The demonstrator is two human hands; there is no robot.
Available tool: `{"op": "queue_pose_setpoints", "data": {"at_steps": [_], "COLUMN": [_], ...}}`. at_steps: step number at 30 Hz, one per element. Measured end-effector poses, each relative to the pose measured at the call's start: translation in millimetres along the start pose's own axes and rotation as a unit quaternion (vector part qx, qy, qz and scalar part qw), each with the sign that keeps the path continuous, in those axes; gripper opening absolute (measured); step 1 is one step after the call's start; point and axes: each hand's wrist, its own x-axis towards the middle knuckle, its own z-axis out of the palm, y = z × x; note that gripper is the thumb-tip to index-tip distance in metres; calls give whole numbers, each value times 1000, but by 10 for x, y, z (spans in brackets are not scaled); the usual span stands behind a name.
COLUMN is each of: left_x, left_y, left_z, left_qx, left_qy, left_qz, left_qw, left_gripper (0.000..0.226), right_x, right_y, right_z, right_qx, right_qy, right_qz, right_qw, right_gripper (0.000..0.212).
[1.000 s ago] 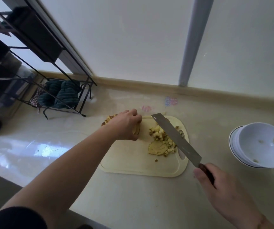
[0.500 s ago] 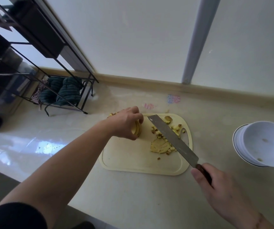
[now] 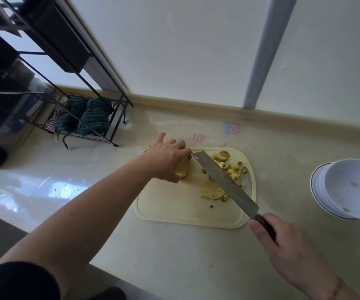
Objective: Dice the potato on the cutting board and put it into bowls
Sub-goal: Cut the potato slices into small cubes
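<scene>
Since the earlier frames, the knife [image 3: 224, 184] has been swung toward the far left, so that its tip is now brought close to the fingers of the left hand [image 3: 167, 162], and that hand has been loosened, one finger now being lifted off the board's far edge.

On the pale tabletop [image 3: 174, 256] the black wire rack [image 3: 44, 83] with a dark striped cloth [image 3: 86, 119] is seen at the far left. A stack of white bowls [image 3: 352, 189] is set well apart to the right, a few potato bits lying in the top one. The cream cutting board [image 3: 174, 208] is placed between them.

The right hand [image 3: 294, 252] is wrapped round the dark wooden handle, the blade being held slanted above the board. The uncut potato piece [image 3: 183, 171] is held down at the board's far-left part, the thumb and fingers of the left hand being curled over it. Thin slices [image 3: 212, 191] are laid near the board's middle, partly under the blade, and the diced cubes [image 3: 231, 169] are scattered toward the far right, some with skin on.

The potato is judged firm and brittle under the edge, with wet cut faces likely to be slippery. It would best be gripped over its rounded top, flat face down, fingertips tucked back from the blade. The dice are light and loose, and would better be scooped than pinched.
</scene>
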Motion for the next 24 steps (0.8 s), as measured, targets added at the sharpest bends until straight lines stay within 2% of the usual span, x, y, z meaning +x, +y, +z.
{"op": "queue_pose_setpoints", "data": {"at_steps": [2,6,9,11,14,16,20,21,22,24], "left_x": [7,-10,-92,-187,-388,-539,-798,-849,-890,-955], "left_y": [17,47,119,200,365,525,897,979,1047,1126], "left_z": [-76,-159,-161,-128,20,217,654,729,792,888], "left_qx": [-5,-36,-143,-230,-384,-455,-595,-617,-617,-562], "left_qy": [-5,38,100,170,255,288,287,274,259,232], "left_qz": [2,20,20,1,-98,-181,-349,-368,-375,-361], "left_qw": [1000,998,985,958,882,823,665,640,642,707], "left_gripper": [72,49,37,25,19,33,53,55,57,58], "right_x": [7,11,3,-5,-8,18,69,71,69,66], "right_y": [0,-4,-2,-4,-34,-72,-173,-202,-218,-241], "right_z": [-1,0,-3,-13,-22,-7,78,111,148,225], "right_qx": [-2,-3,-8,-13,-10,-3,71,120,174,224], "right_qy": [-1,4,4,8,6,-1,-42,-64,-97,-162], "right_qz": [-1,-13,-11,-13,-14,-22,-16,11,48,99], "right_qw": [1000,1000,1000,1000,1000,1000,996,991,979,956], "right_gripper": [51,58,52,49,49,50,59,63,64,57]}}
